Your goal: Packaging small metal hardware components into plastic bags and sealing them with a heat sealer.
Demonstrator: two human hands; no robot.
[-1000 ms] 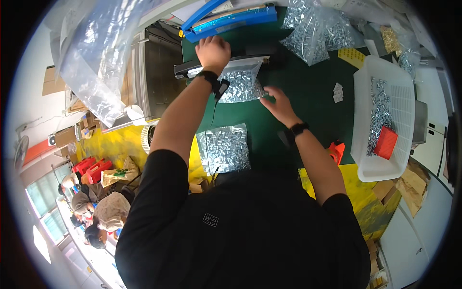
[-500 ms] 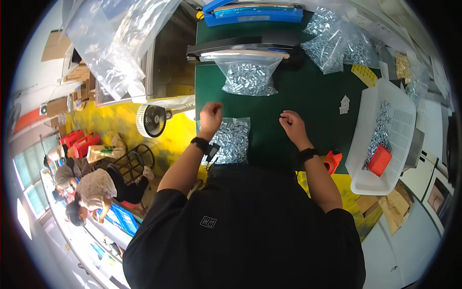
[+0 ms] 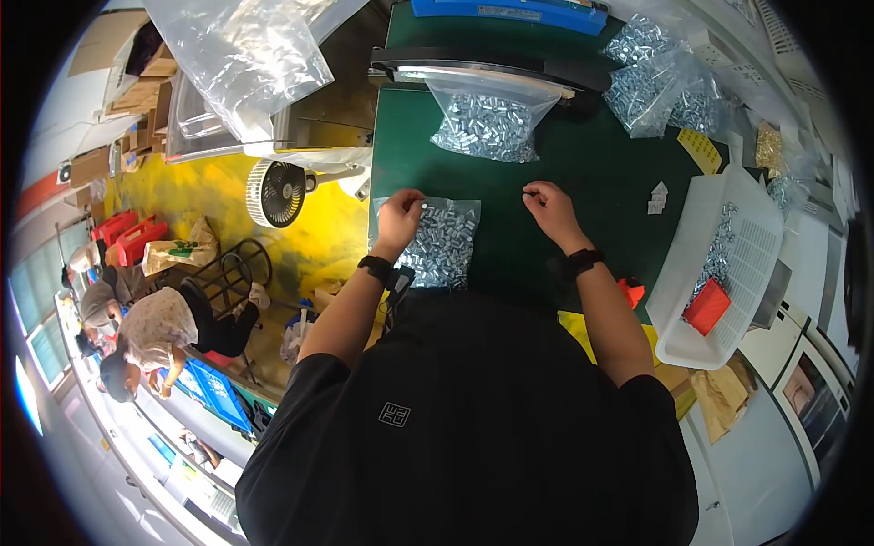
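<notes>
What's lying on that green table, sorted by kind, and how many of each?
Clear bags of small metal parts: 4 – near bag under the left hand, bag at the sealer, two at far right
White baskets: 1
Yellow cards: 1
Total: 6

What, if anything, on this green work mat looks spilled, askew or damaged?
Nothing stands out. The left hand rests on a sealed bag of metal parts, the right hand is beside it, and a second bag lies under the sealer bar. No loose parts show.
</notes>
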